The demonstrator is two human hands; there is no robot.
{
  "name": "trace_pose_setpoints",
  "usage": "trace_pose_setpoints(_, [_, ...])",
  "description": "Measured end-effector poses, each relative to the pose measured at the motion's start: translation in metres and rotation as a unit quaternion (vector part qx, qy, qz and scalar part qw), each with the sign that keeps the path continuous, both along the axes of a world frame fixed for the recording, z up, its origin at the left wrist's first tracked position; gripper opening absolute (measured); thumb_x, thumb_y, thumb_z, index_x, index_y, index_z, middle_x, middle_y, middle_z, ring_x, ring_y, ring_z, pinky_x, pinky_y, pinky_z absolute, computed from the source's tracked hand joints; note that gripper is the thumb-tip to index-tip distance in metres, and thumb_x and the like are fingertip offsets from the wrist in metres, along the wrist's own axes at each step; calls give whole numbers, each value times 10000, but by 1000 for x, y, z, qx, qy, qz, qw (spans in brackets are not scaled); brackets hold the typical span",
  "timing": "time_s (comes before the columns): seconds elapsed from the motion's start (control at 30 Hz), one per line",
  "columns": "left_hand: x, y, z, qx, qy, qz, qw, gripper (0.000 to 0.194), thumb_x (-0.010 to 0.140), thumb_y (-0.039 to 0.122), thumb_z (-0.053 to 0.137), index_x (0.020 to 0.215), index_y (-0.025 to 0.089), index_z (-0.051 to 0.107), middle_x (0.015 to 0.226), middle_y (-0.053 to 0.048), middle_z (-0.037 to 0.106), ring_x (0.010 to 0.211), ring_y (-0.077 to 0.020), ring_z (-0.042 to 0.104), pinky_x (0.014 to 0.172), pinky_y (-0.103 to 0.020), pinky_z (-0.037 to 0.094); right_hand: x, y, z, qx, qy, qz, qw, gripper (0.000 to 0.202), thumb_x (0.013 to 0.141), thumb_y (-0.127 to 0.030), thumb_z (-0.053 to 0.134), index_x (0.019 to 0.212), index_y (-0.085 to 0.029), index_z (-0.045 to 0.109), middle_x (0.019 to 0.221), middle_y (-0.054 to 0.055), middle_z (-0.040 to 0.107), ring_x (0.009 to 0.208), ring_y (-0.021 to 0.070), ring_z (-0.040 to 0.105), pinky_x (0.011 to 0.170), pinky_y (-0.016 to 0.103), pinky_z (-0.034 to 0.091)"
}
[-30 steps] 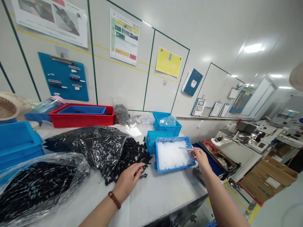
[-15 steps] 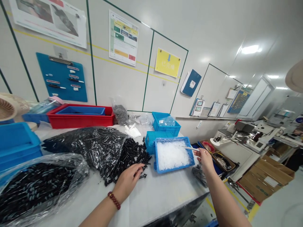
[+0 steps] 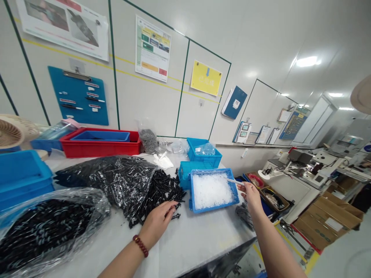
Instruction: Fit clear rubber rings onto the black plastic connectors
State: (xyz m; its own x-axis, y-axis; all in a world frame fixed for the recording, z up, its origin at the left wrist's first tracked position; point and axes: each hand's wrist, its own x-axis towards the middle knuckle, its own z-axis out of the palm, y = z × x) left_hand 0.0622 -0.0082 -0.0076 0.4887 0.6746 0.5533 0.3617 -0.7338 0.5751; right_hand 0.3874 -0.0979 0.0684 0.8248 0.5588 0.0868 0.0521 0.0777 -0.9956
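My left hand, with a beaded bracelet on the wrist, rests at the near edge of a heap of small black parts. Its fingers are bent together at the heap; black shows at the fingertips, but what they hold is hidden. The heap spills from a clear plastic bag. My right hand grips slim metal tweezers, which point left. Their tips are over the blue bin, among or just above the small white translucent pieces that fill it.
An open bag of black parts lies front left, beside stacked blue bins. A red tray and another blue bin stand along the wall. The table's edge runs beneath my right forearm; cardboard boxes stand beyond.
The view has shifted slightly. Both hands and the tweezers keep nearly the same place relative to the heap and the bin.
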Motion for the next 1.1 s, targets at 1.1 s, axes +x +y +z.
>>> trace_pose_setpoints(1.1, [1, -1, -2, 21, -1, 1, 1000, 275, 855, 255, 386, 954, 191, 635, 952, -53, 686, 850, -184, 651, 764, -290, 545, -19, -15, -11, -19, -238, 8, 971, 354, 674, -482, 563, 875, -201, 638, 886, 74, 679, 814, 229, 600, 691, 317, 450])
